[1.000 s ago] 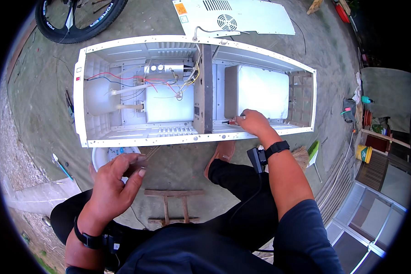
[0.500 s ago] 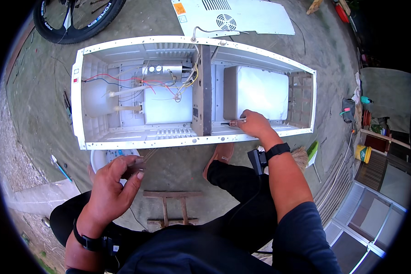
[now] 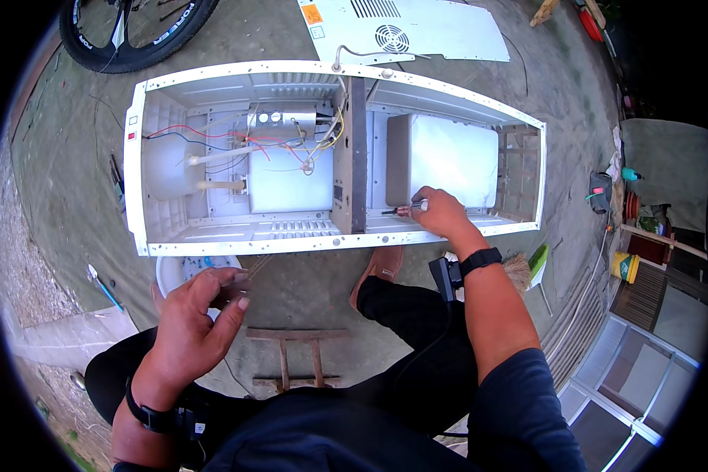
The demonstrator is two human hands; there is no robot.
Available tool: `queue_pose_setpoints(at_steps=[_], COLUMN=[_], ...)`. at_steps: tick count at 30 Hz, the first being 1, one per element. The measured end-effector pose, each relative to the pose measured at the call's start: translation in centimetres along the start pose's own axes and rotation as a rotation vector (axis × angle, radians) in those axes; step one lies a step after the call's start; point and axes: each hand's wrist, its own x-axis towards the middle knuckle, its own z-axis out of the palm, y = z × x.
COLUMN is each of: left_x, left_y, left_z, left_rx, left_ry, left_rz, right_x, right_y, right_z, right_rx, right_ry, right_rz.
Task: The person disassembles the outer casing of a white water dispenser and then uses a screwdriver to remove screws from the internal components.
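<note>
A long white metal appliance cabinet (image 3: pixel 248 250) lies with its open side up in front of me. My right hand (image 3: pixel 440 212) reaches over its near rim into the right compartment. Its fingers are closed round a slim tool with a dark shaft (image 3: pixel 389 212) and a pale end, pointing left along the inner near wall. Just beyond sits a white boxy block (image 3: pixel 452 161). My left hand (image 3: pixel 200 315) hovers before the cabinet's left part, fingers half curled and thumb apart; nothing shows in it, though the palm side is hidden.
The left compartment holds a metal cylinder (image 3: pixel 291 122), coloured wires, a rounded white tank (image 3: pixel 169 165) and tubes. A white basin (image 3: pixel 177 274) stands under my left hand. A wooden stool (image 3: pixel 299 334) lies between my legs; a vented panel (image 3: pixel 448 31) and bicycle wheel (image 3: pixel 134 35) are beyond.
My right fingers have shifted slightly, and more of the tool's pale end shows between them. My left hand keeps its place.
</note>
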Motion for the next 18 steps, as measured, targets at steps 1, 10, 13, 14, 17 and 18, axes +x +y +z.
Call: queue_pose_setpoints(at_steps=[1,10,13,14,17,18], left_x=[0.1,0.2,0.0,0.1,0.2,0.3], left_y=[0.1,0.3,0.4,0.4,0.3,0.4], left_z=[0.0,0.0,-0.1,-0.1,0.0,0.0], left_rx=[-0.008,0.000,0.002,0.001,0.001,-0.001], left_ry=[-0.004,-0.013,-0.005,-0.005,-0.010,-0.013], left_rz=[0.011,0.002,0.001,0.003,0.010,0.007], right_x=[0.3,1.0,0.3,0.0,-0.3,0.1], right_y=[1.1,0.8,0.8,0.7,0.2,0.4], right_z=[0.6,1.0,0.1,-0.2,0.0,0.3], right_rx=[-0.009,-0.035,0.001,0.020,-0.026,-0.040], right_ry=[0.022,0.014,-0.030,-0.048,-0.007,-0.013], right_rz=[-0.032,0.134,0.005,-0.032,0.043,0.092])
